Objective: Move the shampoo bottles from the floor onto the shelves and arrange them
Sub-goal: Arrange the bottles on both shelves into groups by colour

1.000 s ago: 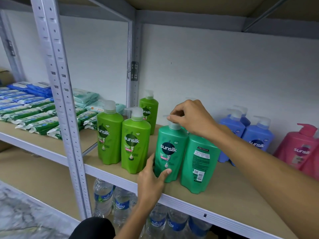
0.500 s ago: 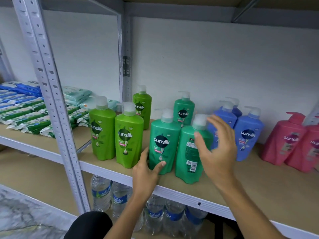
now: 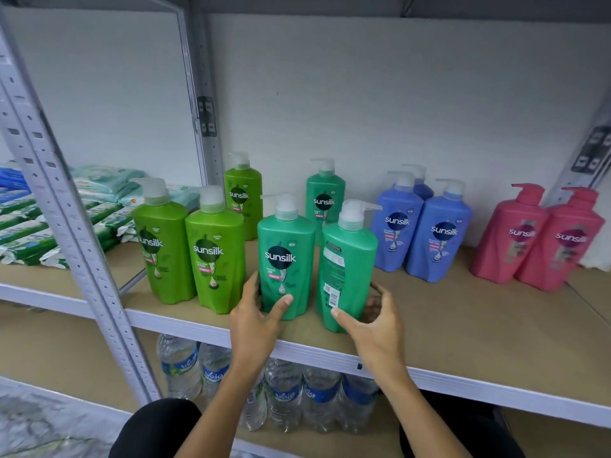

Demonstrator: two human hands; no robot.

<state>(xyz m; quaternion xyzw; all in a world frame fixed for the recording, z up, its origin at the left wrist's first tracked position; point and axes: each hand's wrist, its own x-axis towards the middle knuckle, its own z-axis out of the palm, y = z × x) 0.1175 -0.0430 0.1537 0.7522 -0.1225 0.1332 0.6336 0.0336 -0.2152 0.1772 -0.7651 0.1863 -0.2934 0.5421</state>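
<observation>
Pump shampoo bottles stand upright on the cardboard-lined shelf (image 3: 446, 312). Two teal bottles are at the front middle. My left hand (image 3: 256, 315) grips the base of the left teal bottle (image 3: 286, 256), whose label faces me. My right hand (image 3: 373, 320) curls round the base of the right teal bottle (image 3: 347, 269), which shows its back label. A third teal bottle (image 3: 324, 196) stands behind them. To the left are three lime green bottles (image 3: 215, 252). Blue bottles (image 3: 436, 233) and pink bottles (image 3: 515, 236) stand to the right.
A perforated grey upright post (image 3: 62, 206) rises at the left front. Packs of wipes (image 3: 29, 233) fill the neighbouring shelf on the left. Water bottles (image 3: 284, 398) stand on the shelf below. My dark-clothed knee (image 3: 155, 431) is at the bottom.
My right hand came down from the pump tops to the base of the right teal bottle. My left hand stayed on the left teal bottle. The view shifted right.
</observation>
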